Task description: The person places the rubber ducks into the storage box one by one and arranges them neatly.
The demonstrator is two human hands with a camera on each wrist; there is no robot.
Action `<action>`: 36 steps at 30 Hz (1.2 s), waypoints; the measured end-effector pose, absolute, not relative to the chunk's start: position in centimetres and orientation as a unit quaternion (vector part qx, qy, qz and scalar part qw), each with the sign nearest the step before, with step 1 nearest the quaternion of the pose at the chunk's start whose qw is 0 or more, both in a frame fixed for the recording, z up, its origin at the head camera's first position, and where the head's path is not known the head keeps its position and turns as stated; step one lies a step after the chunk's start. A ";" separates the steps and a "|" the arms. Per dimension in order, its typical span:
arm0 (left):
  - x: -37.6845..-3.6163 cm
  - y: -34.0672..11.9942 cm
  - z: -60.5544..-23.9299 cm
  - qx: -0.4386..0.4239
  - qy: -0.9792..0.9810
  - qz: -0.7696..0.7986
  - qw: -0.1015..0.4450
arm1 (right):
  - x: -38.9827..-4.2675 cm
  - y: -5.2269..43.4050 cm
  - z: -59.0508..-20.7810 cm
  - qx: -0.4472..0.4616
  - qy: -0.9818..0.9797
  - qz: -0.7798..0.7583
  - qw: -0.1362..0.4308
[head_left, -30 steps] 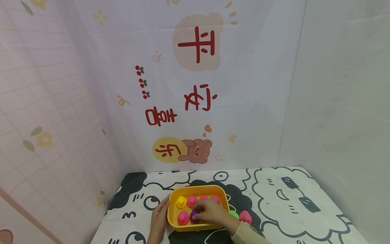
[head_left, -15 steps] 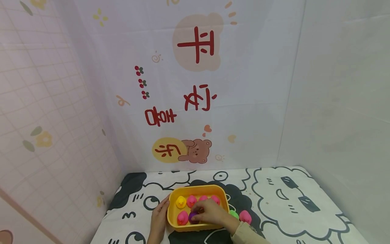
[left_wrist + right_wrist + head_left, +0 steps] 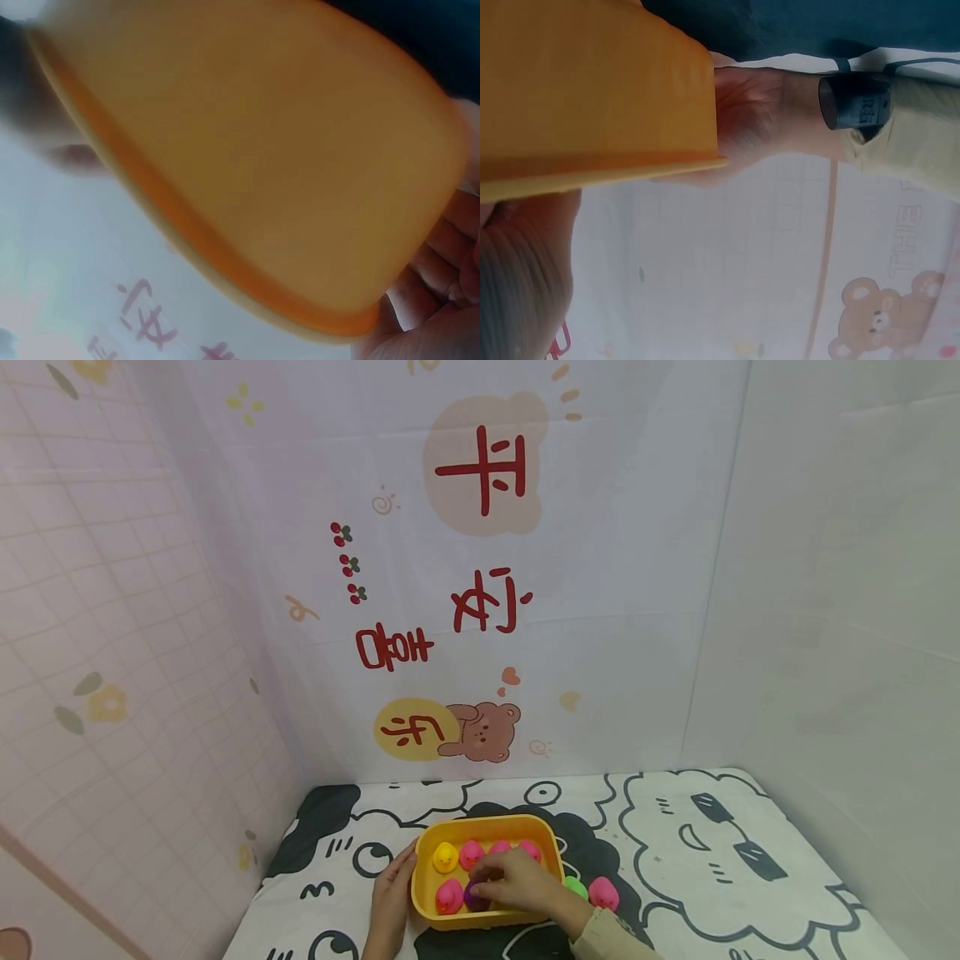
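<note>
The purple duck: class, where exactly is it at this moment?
In the head view, the purple duck sits in the yellow tub's near row, just right of a pink duck, under the right hand's fingertips.

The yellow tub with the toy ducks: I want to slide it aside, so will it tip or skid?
The yellow tub looks thin-walled plastic, so probably light and apt to skid on the printed cloth. It is low and wide, so tipping seems unlikely. The left hand rests against its side, perhaps steadying it, while the right hand pinches a purple duck inside.
</note>
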State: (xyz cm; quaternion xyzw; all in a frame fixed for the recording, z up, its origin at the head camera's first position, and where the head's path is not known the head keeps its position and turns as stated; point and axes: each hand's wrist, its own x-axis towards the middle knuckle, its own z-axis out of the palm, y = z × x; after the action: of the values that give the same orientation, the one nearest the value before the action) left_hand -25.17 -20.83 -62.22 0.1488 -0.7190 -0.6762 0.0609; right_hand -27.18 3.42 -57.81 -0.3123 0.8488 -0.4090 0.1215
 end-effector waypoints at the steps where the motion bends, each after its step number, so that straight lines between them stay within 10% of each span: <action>1: -25.2 -20.8 -62.2 0.148 -0.720 -0.676 0.062 | -27.1 3.4 -57.7 -0.312 0.850 -0.408 0.120; 36: -25.1 -20.8 -62.2 0.149 -0.718 -0.677 0.060 | -27.4 9.8 -54.6 -0.288 0.860 -0.420 0.042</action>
State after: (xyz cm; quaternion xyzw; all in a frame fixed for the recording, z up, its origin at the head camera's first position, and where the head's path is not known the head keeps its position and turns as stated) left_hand -25.07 -20.81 -62.23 0.1486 -0.7179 -0.6775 0.0600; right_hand -27.42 9.75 -54.62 -0.2883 0.8596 -0.4197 0.0416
